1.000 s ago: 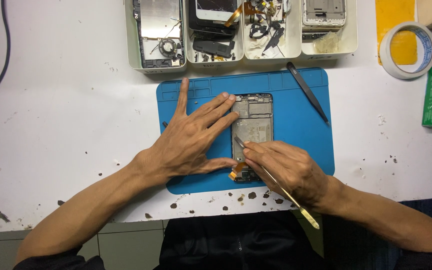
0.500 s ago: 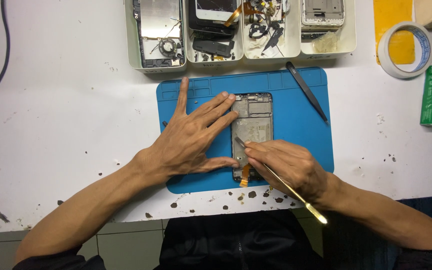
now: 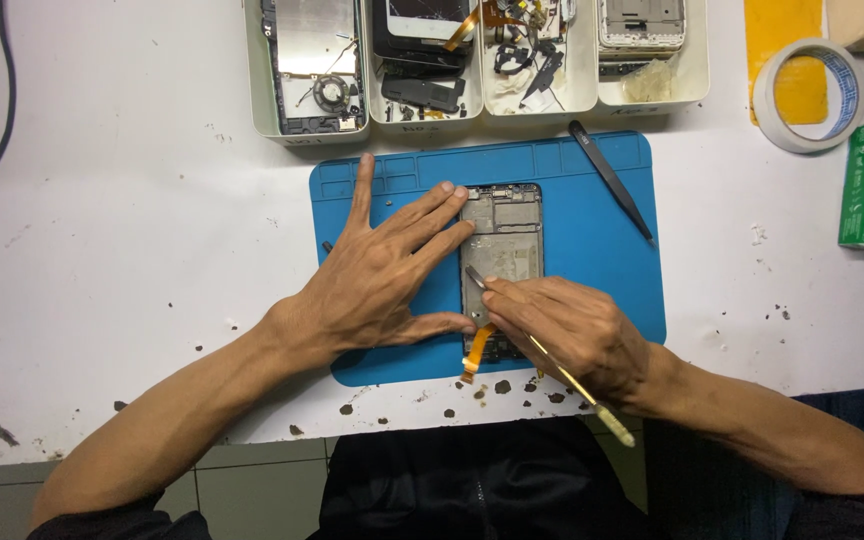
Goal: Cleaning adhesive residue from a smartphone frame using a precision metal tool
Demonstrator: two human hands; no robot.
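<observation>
Left hand [image 3: 377, 285] spread flat, fingertips pinning opened phone frame [image 3: 501, 262] on blue mat [image 3: 592, 290]. Right hand [image 3: 577, 330] pinching thin tweezers [image 3: 542, 355], tip near orange flex cable [image 3: 474, 352]. Probably light, rigid, fragile inside; best held by edges. Beyond, parts trays [image 3: 472, 60] on tabletop [image 3: 132, 220].

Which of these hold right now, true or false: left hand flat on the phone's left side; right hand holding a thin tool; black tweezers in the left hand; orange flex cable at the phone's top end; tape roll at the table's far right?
1. The left hand presses flat beside the opened phone, fingertips on its left edge. True.
2. The right hand holds a thin tool with its tip on the phone. True.
3. The black tweezers are in the left hand. False: they lie untouched on the blue mat.
4. The orange flex cable sticks out at the phone's top end. False: it hangs at the near end.
5. A tape roll lies far right. True.
</observation>
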